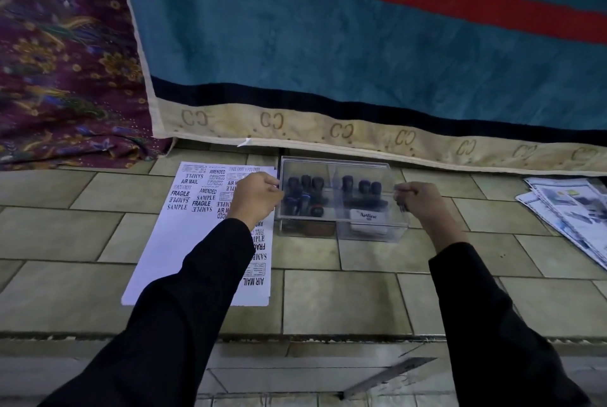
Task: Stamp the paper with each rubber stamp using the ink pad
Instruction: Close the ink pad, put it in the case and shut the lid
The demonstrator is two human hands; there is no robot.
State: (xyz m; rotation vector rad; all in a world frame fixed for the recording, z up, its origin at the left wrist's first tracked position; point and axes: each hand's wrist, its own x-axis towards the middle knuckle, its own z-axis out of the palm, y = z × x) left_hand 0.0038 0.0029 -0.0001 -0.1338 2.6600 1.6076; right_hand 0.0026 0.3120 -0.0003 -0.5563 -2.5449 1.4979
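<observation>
on the tiled counter [361,301], the stamped paper [184,242] lies at the left, partly under your left grip [256,196], whose curled fingers pinch the left edge of the clear box [371,230]. the rubber stamps [305,191] stand inside it beside a white artline pack [368,218]. your right grip [417,201] pinches the box's right edge; newspapers [568,206] lie far right.
</observation>
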